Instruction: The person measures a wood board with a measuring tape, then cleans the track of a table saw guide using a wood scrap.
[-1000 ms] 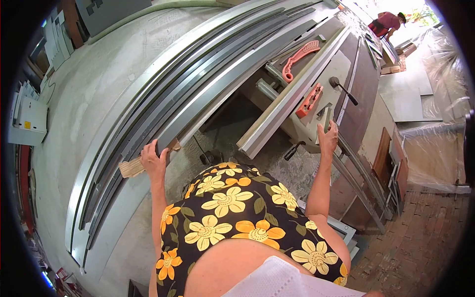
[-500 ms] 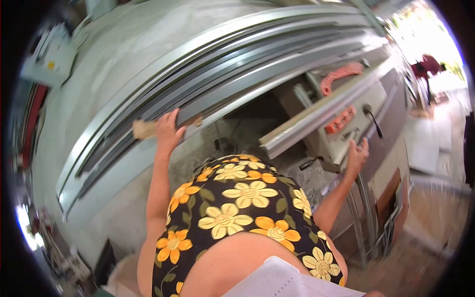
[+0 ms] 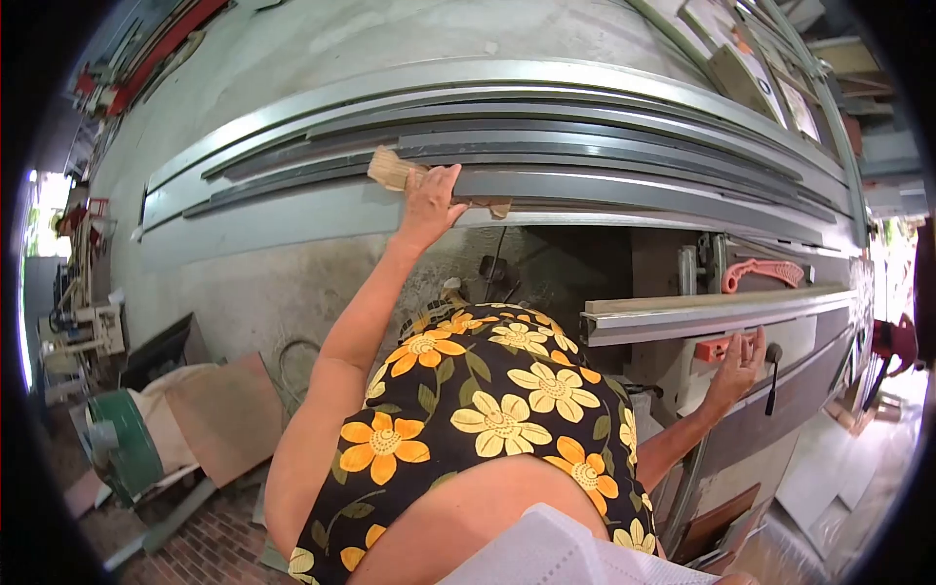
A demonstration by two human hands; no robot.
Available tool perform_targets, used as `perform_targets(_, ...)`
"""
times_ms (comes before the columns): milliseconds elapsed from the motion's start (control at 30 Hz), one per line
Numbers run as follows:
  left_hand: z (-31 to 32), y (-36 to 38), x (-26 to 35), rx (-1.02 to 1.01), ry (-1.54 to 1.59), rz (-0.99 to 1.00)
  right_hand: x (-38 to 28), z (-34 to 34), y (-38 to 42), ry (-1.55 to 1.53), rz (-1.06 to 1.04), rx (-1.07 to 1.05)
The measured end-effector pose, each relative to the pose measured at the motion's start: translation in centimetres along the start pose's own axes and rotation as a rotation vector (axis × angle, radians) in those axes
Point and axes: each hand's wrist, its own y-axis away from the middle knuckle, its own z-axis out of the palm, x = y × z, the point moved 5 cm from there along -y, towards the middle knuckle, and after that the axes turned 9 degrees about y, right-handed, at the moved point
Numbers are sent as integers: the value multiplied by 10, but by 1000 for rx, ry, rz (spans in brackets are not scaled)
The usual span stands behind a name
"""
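Observation:
My left hand (image 3: 429, 207) is closed over a rough piece of pale wood (image 3: 392, 170), against the edge of long grey metal profiles (image 3: 604, 185). One end of the wood sticks out left of the hand; a brown bit shows to the right. My right hand (image 3: 736, 372), fingers stretched and apart, holds nothing visible. It is just below a metal rail with a wooden strip (image 3: 717, 317), beside an orange-red block (image 3: 712, 349) and a black-handled lever (image 3: 772, 382). Beyond the rail lies a curved pink-red handle-like piece (image 3: 760, 275).
A green drum-shaped thing (image 3: 125, 444) and a brown board (image 3: 226, 419) stand at lower left. A person in dark red (image 3: 895, 339) is at the far right. Flat sheets (image 3: 829, 458) lie at lower right; a cable runs on the floor ahead of me.
The view has swung round to the right, so the profiles lie more level. My right hand has shifted up toward the rail, fingers stretching out. My left hand stays on the wood.

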Motion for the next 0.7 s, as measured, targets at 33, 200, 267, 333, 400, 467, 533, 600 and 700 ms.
perform_targets(33, 0, 1, 0, 0, -5, -10, -1, 10, -2, -34, -20, -37)
perform_targets(200, 1, 12, 2, 22, -48, -75, -44, 61, 0, -136, -214, -222)
perform_targets(267, 3, 22, 0, 87, -88, -81, -66, 80, 9, -186, -216, -310)
perform_targets(333, 0, 30, -1, 105, -105, -103, -81, 98, 16, -238, -236, -387)
perform_targets(400, -9, 40, -7, 82, -99, -144, -91, 113, 22, -230, -266, -459)
perform_targets(467, -20, 50, -13, 85, -97, -170, -101, 121, 30, -238, -295, -521)
perform_targets(533, -32, 55, -23, 81, -100, -194, -110, 133, 38, -208, -317, -569)
perform_targets(600, -46, 63, -35, 78, -106, -213, -119, 145, 50, -198, -327, -611)
perform_targets(700, -50, 63, -34, 107, -106, -232, -126, 155, 51, -202, -285, -686)
